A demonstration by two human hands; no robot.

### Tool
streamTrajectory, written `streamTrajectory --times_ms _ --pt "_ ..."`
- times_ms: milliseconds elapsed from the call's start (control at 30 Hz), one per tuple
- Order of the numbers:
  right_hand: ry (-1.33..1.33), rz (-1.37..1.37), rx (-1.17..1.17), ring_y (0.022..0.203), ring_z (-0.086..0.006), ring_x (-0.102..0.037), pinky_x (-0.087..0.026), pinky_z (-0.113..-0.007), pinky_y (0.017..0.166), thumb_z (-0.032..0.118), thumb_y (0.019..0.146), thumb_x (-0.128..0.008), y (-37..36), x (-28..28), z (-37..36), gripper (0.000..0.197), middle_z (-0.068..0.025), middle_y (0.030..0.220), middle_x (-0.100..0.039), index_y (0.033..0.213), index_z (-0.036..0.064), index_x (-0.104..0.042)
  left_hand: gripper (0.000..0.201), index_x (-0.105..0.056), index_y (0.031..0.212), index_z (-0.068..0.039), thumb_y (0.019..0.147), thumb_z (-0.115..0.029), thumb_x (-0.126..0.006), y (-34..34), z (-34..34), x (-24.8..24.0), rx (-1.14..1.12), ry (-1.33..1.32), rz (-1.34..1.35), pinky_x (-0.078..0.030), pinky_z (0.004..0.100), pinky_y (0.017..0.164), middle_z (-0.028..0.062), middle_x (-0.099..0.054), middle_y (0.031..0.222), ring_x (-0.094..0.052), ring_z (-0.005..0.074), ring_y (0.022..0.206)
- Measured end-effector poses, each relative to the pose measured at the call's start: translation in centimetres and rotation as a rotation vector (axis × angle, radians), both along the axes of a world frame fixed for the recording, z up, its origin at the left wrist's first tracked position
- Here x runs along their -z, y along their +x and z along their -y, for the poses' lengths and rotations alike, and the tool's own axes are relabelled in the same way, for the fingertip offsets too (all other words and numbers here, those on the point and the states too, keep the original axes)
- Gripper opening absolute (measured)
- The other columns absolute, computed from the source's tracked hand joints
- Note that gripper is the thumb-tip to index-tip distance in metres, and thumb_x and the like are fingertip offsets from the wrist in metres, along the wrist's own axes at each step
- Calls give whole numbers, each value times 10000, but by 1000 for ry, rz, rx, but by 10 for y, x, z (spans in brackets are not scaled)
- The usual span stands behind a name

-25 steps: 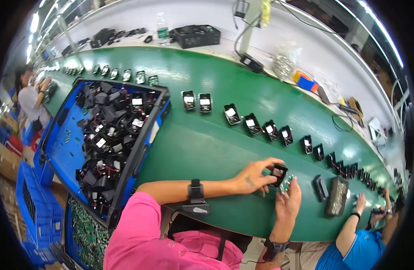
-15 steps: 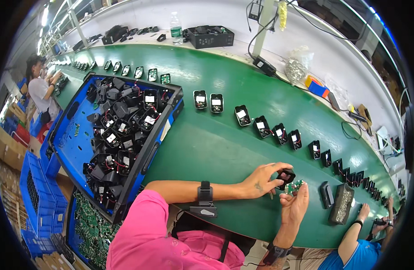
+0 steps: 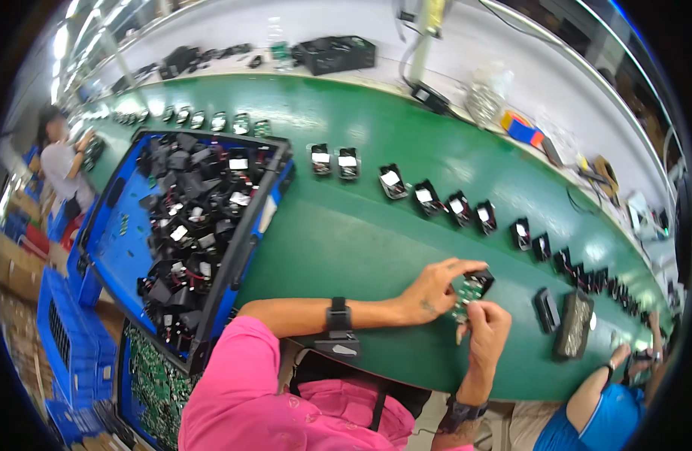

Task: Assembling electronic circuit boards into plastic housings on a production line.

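- Your left hand is gripping the case; your right hand is pinching the board at its rim, over the table.
- Skew could be snagging the board on the rim; a loose pinch could be dropping it.
- Room is opening ahead-left, toward the crate; the block is bounding the right, the table's edge the near side.

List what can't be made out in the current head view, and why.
All head view:
- Inside of the black housing at the left hand: mostly covered by the green circuit board.
- Board's underside: faces away, and the right hand covers one end.
- Bottle on the shelf: outline blurred.
- Farthest units in the upper-left row: too small for detail.
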State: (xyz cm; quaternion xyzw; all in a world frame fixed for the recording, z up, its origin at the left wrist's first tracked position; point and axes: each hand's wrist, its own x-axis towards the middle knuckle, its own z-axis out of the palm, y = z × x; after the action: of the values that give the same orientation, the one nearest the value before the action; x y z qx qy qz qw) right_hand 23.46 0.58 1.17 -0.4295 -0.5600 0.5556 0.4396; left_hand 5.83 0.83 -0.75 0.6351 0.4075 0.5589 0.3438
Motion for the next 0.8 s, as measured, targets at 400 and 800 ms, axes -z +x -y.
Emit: streamTrajectory --times_ms 400,800 --pt "195 305 169 494 -63 -458 -344 -268 452 156 932 -702 -7 8 -7 266 -16 559 -556 748 -32 -663 528 -504 1428 -102 919 38 -520 -5 3 -11 164 -265 130 -571 258 683 111 -609 1232 -678 138 881" --pt "342 593 229 478 -152 -475 -381 -332 469 212 930 -711 -7 0 -6 318 -97 567 -560 741 -34 -639 463 -443 1449 -53 992 -71 -516 -9 -2 -10 233 -469 174 -560 236 602 138 -611 1228 -687 141 733"
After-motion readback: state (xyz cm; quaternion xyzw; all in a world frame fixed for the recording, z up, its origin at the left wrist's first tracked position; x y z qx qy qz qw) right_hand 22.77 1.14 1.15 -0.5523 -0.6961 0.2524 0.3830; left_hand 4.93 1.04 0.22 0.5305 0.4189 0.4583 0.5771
